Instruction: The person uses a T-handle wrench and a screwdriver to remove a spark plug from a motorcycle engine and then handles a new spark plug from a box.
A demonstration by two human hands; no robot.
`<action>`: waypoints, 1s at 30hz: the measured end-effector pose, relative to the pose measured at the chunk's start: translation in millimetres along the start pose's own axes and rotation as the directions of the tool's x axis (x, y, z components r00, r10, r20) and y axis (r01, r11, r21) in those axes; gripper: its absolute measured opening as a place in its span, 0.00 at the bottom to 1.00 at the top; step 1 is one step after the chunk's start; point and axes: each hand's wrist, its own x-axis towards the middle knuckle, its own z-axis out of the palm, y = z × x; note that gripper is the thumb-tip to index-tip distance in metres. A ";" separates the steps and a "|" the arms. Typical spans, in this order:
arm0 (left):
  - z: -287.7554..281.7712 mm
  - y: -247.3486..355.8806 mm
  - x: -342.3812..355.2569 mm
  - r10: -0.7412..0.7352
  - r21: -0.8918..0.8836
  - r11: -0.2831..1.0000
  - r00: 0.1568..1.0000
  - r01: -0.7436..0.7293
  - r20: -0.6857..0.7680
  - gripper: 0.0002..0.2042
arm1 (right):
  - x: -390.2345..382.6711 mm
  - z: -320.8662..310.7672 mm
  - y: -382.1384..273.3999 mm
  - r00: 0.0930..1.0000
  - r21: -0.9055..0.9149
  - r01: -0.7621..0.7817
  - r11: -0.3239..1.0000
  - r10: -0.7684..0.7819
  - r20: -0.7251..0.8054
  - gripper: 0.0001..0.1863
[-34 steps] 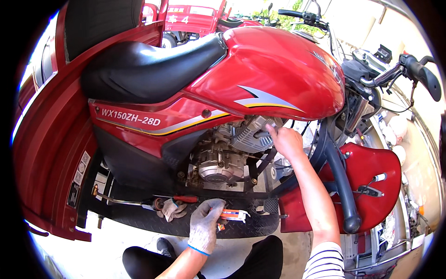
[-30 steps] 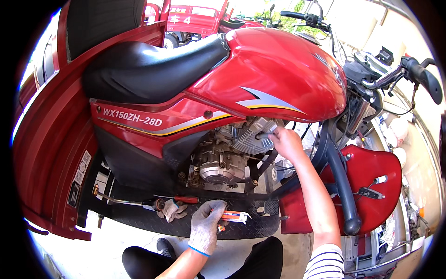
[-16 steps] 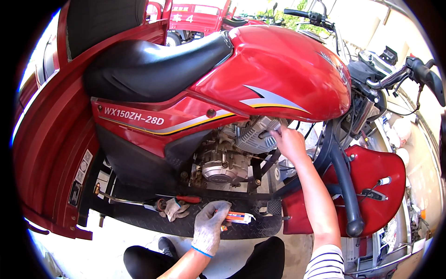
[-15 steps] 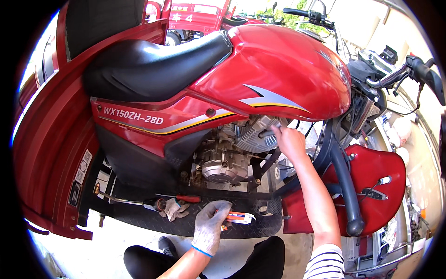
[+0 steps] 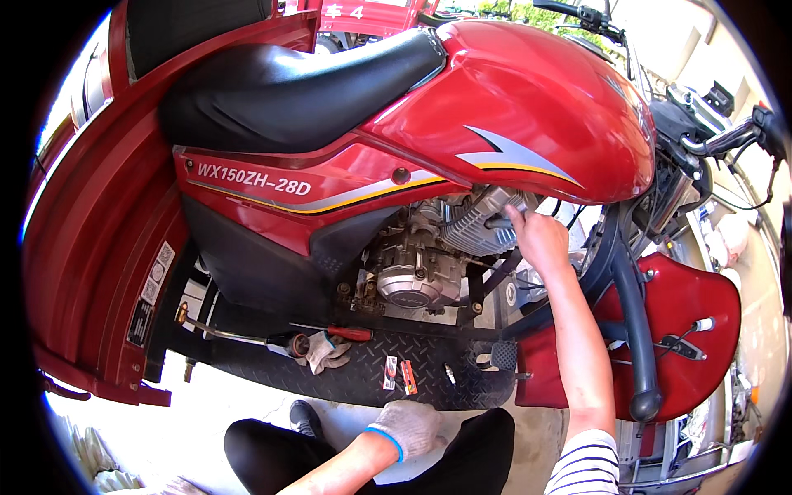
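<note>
My bare right hand [image 5: 541, 241] reaches to the finned engine cylinder [image 5: 474, 238] under the red fuel tank [image 5: 544, 107]. Its thumb and fingers are closed on a short dark cylindrical piece [image 5: 497, 223] at the cylinder's side; its far end is hidden. In a grey-white knitted glove, my left hand [image 5: 408, 427] hangs low between my knees, back upward; its fingers are mostly hidden. Just beyond it, on the black tread-plate footboard [image 5: 280, 384], lie a white-and-red small box [image 5: 390, 373], an orange one [image 5: 408, 376] and a spark plug [image 5: 450, 374].
A ratchet wrench [image 5: 239, 334], a crumpled glove [image 5: 326, 353] and a red-handled screwdriver [image 5: 351, 333] lie left on the footboard. The foot pedal [image 5: 503, 356] and red front fender [image 5: 685, 330] stand right. Above is the black seat [image 5: 280, 95].
My left hand has let go of the orange-and-white box and drawn back toward my knees. The small boxes and spark plug now show on the footboard. My right hand stays at the cylinder.
</note>
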 end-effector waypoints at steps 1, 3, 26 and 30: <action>-1.8 0.3 -0.4 -0.028 0.011 1.000 0.996 0.027 0.088 0.20 | -1.5 2.7 2.1 0.990 0.104 0.114 0.988 -0.105 -0.093 0.19; 6.2 -3.9 0.8 0.049 0.051 0.998 0.999 -0.048 -0.015 0.21 | -4.4 19.2 19.3 0.915 0.268 0.351 0.897 -0.268 -0.303 0.18; 44.8 -1.4 29.9 -0.046 -0.012 0.999 0.991 0.048 0.126 0.26 | -150.1 244.5 -223.2 0.714 0.345 0.642 0.685 -0.698 0.058 0.17; 50.9 -9.0 22.9 -0.051 -0.027 0.998 0.995 0.054 0.081 0.24 | -162.7 191.9 -188.7 0.688 0.537 0.636 0.554 -0.722 -0.069 0.19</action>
